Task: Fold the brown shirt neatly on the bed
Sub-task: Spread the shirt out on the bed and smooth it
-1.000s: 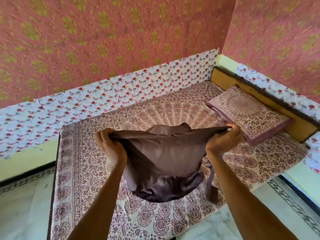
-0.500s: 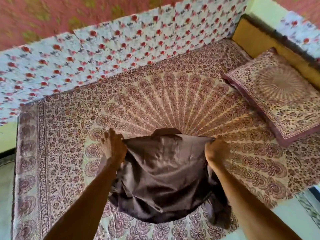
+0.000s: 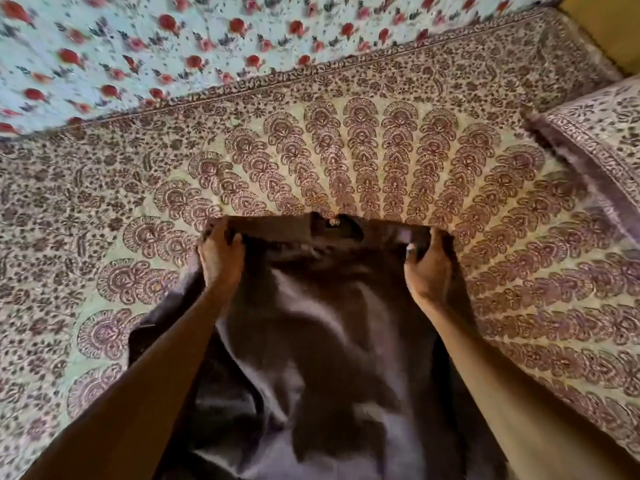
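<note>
The brown shirt (image 3: pixel 322 341) lies spread and rumpled on the patterned bedspread (image 3: pixel 346 150), collar end away from me and its dark neck opening at the far edge. My left hand (image 3: pixel 220 259) grips the shirt's left shoulder, fingers curled over the cloth. My right hand (image 3: pixel 427 268) grips the right shoulder the same way. Both hands sit low, at the bed's surface. The lower part of the shirt runs out of the frame between my forearms.
A pillow (image 3: pixel 599 140) in matching print lies at the right edge of the bed. A floral cloth with red flowers (image 3: pixel 173 39) covers the wall behind the bed. A yellow headboard corner (image 3: pixel 602 26) shows at the top right.
Both hands have brought the shirt down from the air and forward onto the bed, so its body now rests on the bedspread. The camera has tilted down and moved closer.
</note>
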`<state>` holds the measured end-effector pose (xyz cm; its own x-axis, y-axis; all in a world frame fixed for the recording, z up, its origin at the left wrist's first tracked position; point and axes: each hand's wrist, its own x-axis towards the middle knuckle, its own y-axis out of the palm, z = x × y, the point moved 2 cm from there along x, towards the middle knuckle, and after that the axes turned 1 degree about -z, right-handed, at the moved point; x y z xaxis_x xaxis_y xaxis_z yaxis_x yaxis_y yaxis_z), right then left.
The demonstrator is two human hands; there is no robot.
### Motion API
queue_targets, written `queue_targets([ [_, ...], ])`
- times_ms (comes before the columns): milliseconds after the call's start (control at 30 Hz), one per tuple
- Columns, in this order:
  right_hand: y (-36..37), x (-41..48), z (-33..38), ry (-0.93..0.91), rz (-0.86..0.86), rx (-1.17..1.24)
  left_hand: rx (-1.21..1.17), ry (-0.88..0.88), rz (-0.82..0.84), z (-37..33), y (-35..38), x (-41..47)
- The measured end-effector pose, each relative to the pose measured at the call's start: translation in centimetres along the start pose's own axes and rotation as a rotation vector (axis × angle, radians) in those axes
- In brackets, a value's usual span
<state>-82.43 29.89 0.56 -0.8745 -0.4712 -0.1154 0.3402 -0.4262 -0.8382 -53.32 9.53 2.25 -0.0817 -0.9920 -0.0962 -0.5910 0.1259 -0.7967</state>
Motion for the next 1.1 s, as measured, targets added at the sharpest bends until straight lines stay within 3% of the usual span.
queue_targets([
  [200, 3.5, 3.1, 0.3, 0.001, -0.163, -0.099, 0.076, 0.021, 0.131, 0.4, 3.6, 2.9],
  [367, 3.1, 6.4, 1.3, 0.014, -0.329, -0.234, 0.101, -0.084, -0.069, -1.2, 3.9, 4.9],
  [467, 3.2, 7.4, 1.4, -0.077, -0.325, -0.077, 0.014, -0.089, -0.063, -1.2, 4.2, 6.8],
  [533, 3.1, 8.0, 1.3, -0.026, -0.305, 0.031, -0.215, -0.235, -0.030, -1.0, 4.6, 8.1],
  [600, 3.2, 9.2, 1.2, 0.150, -0.275, 0.246, -0.495, -0.392, 0.095, -1.4, 5.0, 8.9],
  [700, 3.7, 12.2, 1.2, 0.621, -0.103, 1.072, -0.693, -0.382, 0.333, -3.5, 4.8, 9.9],
  [767, 3.9, 13.0, 1.5, 0.704, -0.017, 1.430, -0.847, -0.436, 0.295, -3.5, 5.0, 11.1],
  [800, 3.8, 13.0, 1.8, 0.684, 0.007, 1.463, -0.876, -0.401, 0.271, -4.3, 5.0, 10.8],
  [867, 3.8, 12.0, 2.3, 0.523, -0.017, 1.272, -0.812, -0.369, 0.176, -4.7, 5.2, 10.1],
  [1000, 3.9, 9.2, 1.8, 0.103, -0.114, 0.643, -0.266, 0.086, -0.073, -5.2, 5.2, 6.7],
  [1100, 4.2, 7.8, 2.8, -0.122, 0.004, 0.353, 0.105, 0.408, 0.121, -5.1, 6.6, 5.6],
])
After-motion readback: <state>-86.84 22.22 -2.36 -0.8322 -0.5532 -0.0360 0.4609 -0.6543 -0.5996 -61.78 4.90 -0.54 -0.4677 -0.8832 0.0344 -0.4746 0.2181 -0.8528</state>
